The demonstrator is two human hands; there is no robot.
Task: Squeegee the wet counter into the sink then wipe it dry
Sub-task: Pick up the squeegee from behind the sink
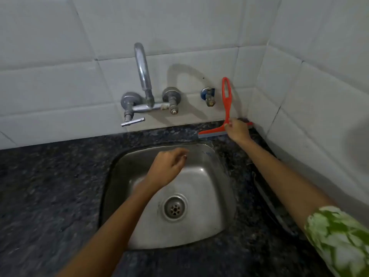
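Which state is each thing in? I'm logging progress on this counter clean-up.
squeegee: upright against the wall, blade on the counter
right hand: gripping the squeegee at its head
left hand: empty, over the sink
sink: empty
tap: no water running

The sink (199, 172) is brushed steel with a dull satin sheen, scuffed near the rim. The table (50, 186) is dark speckled polished stone. The squeegee (227, 100) is glossy red plastic with a grey rubbery blade. The tap (142, 74) is shiny chromed metal. Wall tiles (179, 27) are smooth, pale and glazed. The sleeve (339, 236) is printed green-and-white cloth.
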